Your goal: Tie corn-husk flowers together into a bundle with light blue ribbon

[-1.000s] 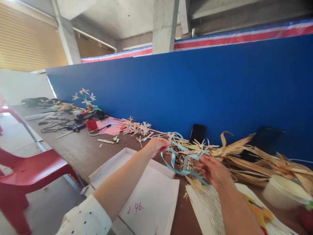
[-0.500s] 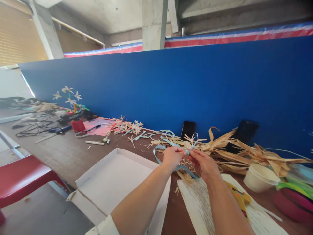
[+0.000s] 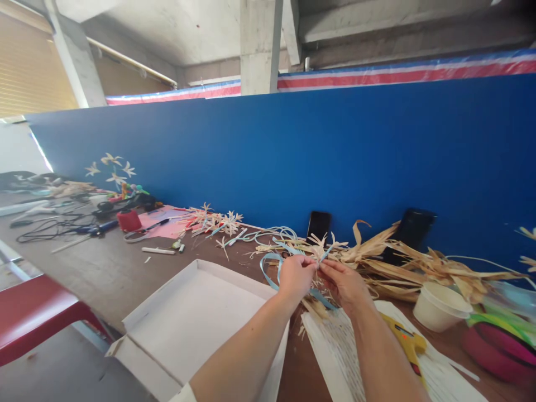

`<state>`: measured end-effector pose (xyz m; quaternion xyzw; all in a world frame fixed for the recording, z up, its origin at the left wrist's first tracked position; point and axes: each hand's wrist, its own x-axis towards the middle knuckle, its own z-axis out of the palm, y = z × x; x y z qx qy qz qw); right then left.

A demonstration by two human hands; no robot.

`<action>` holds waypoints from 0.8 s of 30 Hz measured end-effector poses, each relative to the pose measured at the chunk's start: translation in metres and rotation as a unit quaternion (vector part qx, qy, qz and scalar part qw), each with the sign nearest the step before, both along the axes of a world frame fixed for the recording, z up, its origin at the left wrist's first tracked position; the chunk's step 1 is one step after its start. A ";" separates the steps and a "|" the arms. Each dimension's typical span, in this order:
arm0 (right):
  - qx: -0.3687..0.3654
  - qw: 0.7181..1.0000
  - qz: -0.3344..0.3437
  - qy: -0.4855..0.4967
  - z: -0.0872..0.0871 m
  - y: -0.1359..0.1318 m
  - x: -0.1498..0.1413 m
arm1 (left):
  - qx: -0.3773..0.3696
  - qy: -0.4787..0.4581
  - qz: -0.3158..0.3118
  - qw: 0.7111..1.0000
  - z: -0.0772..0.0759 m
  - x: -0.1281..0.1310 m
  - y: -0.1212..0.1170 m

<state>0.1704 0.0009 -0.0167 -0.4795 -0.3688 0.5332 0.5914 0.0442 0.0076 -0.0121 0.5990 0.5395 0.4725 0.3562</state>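
My left hand [image 3: 296,276] is closed in a pinch at the base of a pale corn husk flower [image 3: 318,244]. Against it, my right hand [image 3: 347,285] pinches at the same spot, its fingertips nearly touching the left ones. A light blue ribbon [image 3: 264,268] loops out to the left of my left hand, and part of it hangs below the fingers. What exactly lies between the fingertips is small and partly hidden. Dry corn husks [image 3: 412,261] lie just beyond my right hand.
An open white box [image 3: 196,312] sits left of my forearms. On the right are a yellow glue gun [image 3: 402,338] on printed paper, a cream cup [image 3: 439,307] and a pink round item [image 3: 494,352]. Two phones, one a black phone [image 3: 319,224], lean on the blue partition [image 3: 251,162].
The view has tilted slightly up and shifted right. Both hands stay together at the flower's base, with the fingers a little closer around it.
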 end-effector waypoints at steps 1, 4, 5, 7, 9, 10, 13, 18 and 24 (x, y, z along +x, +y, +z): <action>0.002 1.000 0.002 0.002 -0.001 0.000 0.000 | 0.008 0.015 0.002 1.000 0.001 0.000 -0.002; 0.006 1.000 0.012 0.005 -0.003 0.001 0.001 | 0.028 0.059 0.011 0.998 0.006 0.001 -0.009; 0.007 1.000 0.015 0.007 -0.003 0.001 0.001 | 0.035 0.075 0.016 0.996 0.008 0.001 -0.012; 0.008 1.000 0.016 0.009 -0.004 0.001 0.001 | 0.062 0.114 0.025 0.991 0.013 -0.001 -0.019; 0.008 1.000 0.014 0.007 -0.003 0.000 0.001 | 0.115 0.167 0.025 0.979 0.021 -0.006 -0.026; 0.007 1.000 0.011 0.004 -0.002 -0.001 0.001 | 0.149 0.198 0.018 0.969 0.027 -0.009 -0.028; 0.003 1.000 -0.003 -0.004 0.001 -0.003 -0.001 | 0.236 0.250 -0.006 0.939 0.043 -0.020 -0.027; 0.003 1.000 -0.013 -0.016 0.001 -0.003 -0.003 | 0.240 0.277 -0.075 0.927 0.044 -0.027 -0.010; 0.016 0.999 0.004 -0.033 -0.007 0.004 -0.001 | 0.173 0.234 -0.063 0.955 0.022 -0.018 -0.002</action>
